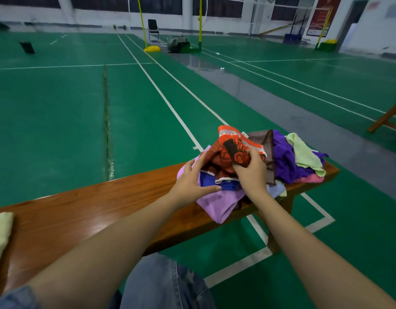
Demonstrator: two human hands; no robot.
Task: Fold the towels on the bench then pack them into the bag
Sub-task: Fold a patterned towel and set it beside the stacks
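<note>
Two hands meet on the orange towel (231,142): right hand (251,172) grips a bunched fold, left hand (189,181) rests spread against it; best lift it clear, find corners before folding

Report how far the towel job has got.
Done: one pale yellow towel looks folded on the bench. In hand: the right hand grips the orange towel; the left hand rests against the pile. Left: folding the pile, then all packing.

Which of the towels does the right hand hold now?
The orange towel with the dark pattern, on top of the pile. The right hand grips it; the other towels look plain.
</note>
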